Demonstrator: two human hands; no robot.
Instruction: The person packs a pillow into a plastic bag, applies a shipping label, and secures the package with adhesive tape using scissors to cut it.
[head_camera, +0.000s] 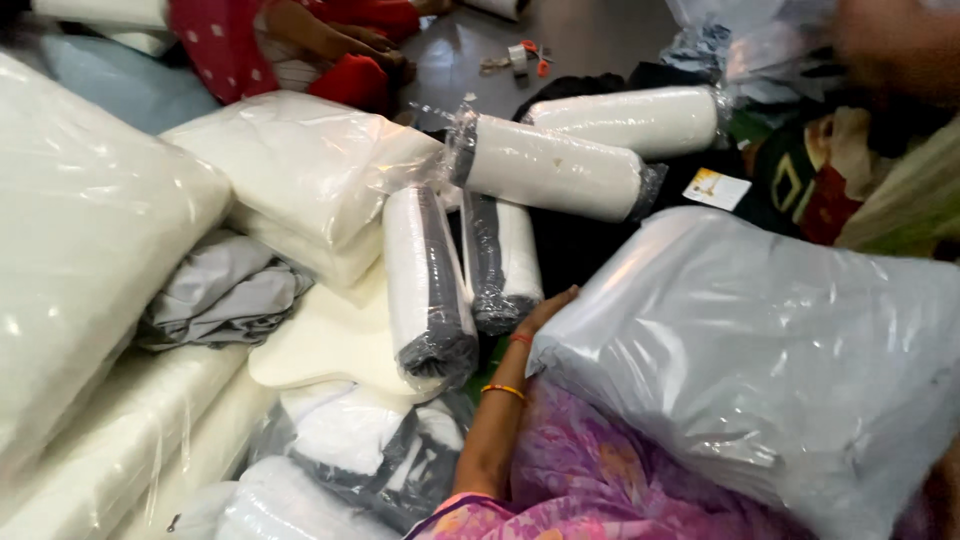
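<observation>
Bulky grey plastic-wrapped bundle (780, 370), the largest soft package near the wearer, fills the lower right of the head view and leans against the person's purple patterned garment (590, 480). Its upper left edge is where the left hand (545, 312) rests, fingers laid flat along the plastic rather than curled round it; the palm is hidden, so a true grip cannot be told. The forearm, ringed by orange and red bangles (505, 390), runs up from the lap to that edge. The right hand is not clearly in view; a blurred shape at the top right corner cannot be identified.

Left of the bundle, a stack of white plastic-wrapped folded bedding (300, 170) rises beside a crumpled grey cloth (225, 290). Between stack and bundle lie two white-and-grey rolled fabric packs (430, 285), long axes pointing away from the wearer, their near ends just beside the left hand. Beyond the bundle, two white plastic-wrapped cylinders (555, 165) lie crosswise, long axes running left to right. Another person in red clothing (300, 40) sits farther off, well apart from the bundle, with a small roll of tape (518, 57) on the grey floor (590, 40) near them.

Open room is scarce: the bundle is hemmed in on its left by the rolls, with only dark cloth showing behind it.
</observation>
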